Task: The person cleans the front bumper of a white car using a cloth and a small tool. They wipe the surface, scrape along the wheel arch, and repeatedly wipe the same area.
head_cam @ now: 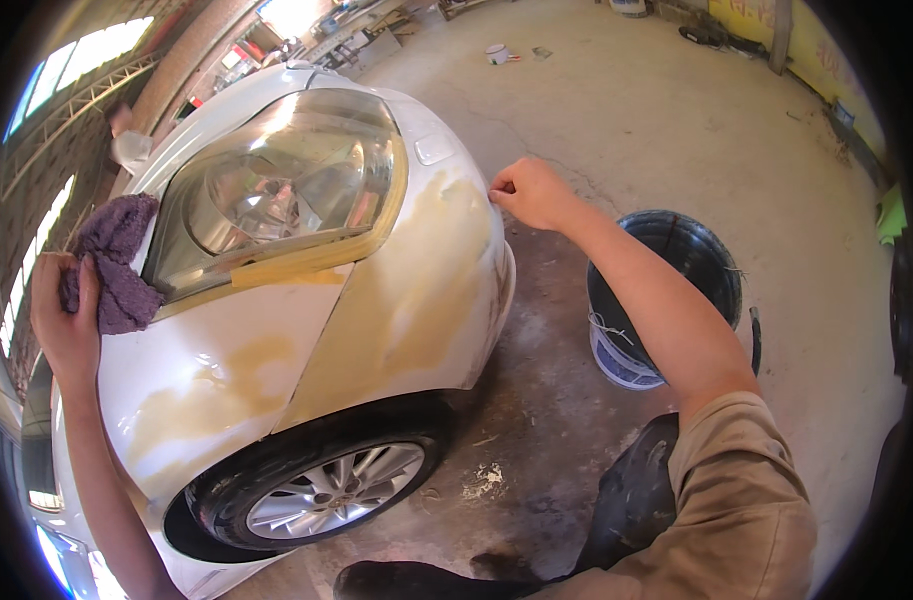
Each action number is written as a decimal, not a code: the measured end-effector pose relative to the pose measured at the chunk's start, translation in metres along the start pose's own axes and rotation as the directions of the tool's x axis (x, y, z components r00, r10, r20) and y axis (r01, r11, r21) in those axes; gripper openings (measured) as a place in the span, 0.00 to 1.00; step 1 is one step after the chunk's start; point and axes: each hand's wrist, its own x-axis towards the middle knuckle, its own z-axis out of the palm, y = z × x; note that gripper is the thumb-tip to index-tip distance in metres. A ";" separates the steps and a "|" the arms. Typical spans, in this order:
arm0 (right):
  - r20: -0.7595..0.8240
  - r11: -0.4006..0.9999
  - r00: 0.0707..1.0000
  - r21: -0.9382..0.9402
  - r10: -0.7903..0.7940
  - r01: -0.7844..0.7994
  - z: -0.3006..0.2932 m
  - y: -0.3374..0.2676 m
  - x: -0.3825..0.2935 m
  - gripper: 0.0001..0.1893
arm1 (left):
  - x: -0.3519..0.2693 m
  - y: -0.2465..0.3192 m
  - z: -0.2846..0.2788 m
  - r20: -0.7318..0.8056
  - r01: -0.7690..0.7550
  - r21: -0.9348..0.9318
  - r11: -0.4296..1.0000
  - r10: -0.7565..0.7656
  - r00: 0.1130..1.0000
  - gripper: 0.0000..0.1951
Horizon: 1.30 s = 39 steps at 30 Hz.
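Note:
My left hand (70, 322) grips a crumpled purple cloth (122, 296) at the rear corner of the headlight (276, 187). The cloth rests against the white car there. Yellow masking tape (299, 271) runs along the lamp's lower and outer edges. Tan patches, apparently filler, cover parts of the front fender (239, 390) and the bumper (419, 322). My right hand (539, 195) is beside the bumper's outer edge, its fingers curled together; no object shows in them. Whether its fingertips touch the bumper is unclear.
Under the wheel arch is a tyre with a silver alloy wheel (336, 491). A bucket (627, 373) with a dark inside stands below my right forearm. Another person (131, 148) is beyond the car. A small white pot (496, 54) sits farther off on the concrete floor (696, 127).

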 end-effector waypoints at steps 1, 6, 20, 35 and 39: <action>-0.015 1.000 1.000 0.002 -0.004 0.004 0.001 0.000 -0.001 0.12 | 0.000 0.000 0.000 0.001 -0.002 0.002 1.000 0.002 1.000 0.09; -0.075 0.999 0.996 0.003 0.038 -0.038 0.013 0.001 -0.006 0.12 | 0.000 0.005 -0.001 -0.010 -0.028 -0.019 0.999 0.028 1.000 0.09; -0.060 0.985 0.996 0.164 0.061 -0.050 0.015 0.015 -0.004 0.13 | -0.002 0.001 0.000 0.009 -0.011 0.017 1.000 0.010 1.000 0.09; -0.102 0.902 0.987 0.427 0.122 -0.067 0.034 0.038 0.010 0.11 | -0.002 -0.011 -0.001 0.031 -0.024 0.027 0.999 0.023 0.999 0.09; -0.182 0.829 0.981 0.557 0.061 0.051 0.043 0.037 0.013 0.14 | -0.001 -0.014 0.001 0.029 -0.046 0.024 0.999 0.046 0.999 0.09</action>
